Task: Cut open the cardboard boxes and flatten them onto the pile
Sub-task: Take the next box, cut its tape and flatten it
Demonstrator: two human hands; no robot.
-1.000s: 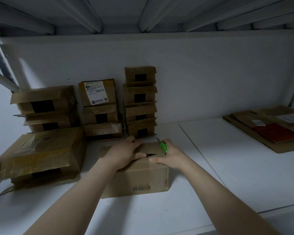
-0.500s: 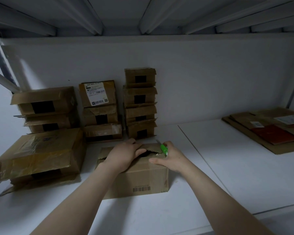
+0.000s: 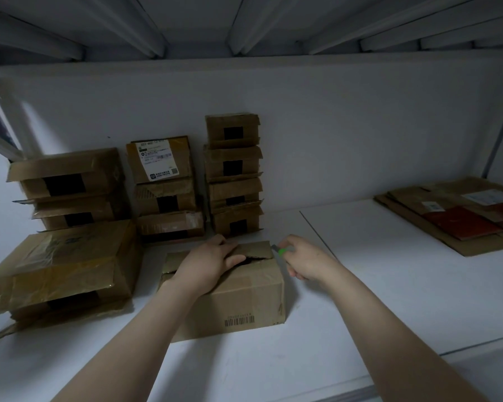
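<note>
Right hand (image 3: 305,261), cutter (image 3: 282,251) now beside box (image 3: 244,300)

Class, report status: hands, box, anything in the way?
Left hand pressing box top, flaps parted. Right hand gripping green cutter beside box. Path to flat pile unobstructed.

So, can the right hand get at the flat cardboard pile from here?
Probably, with a stretch: only white shelf lies between the right hand and the pile, though the hand grips a green cutter.

Both my bare forearms are stretched out ahead, my left hand (image 3: 212,264) lying palm down, fingers straight, on the box (image 3: 244,297), my right hand (image 3: 305,261) just beside it, fingers curled round the green cutter (image 3: 282,250).
</note>
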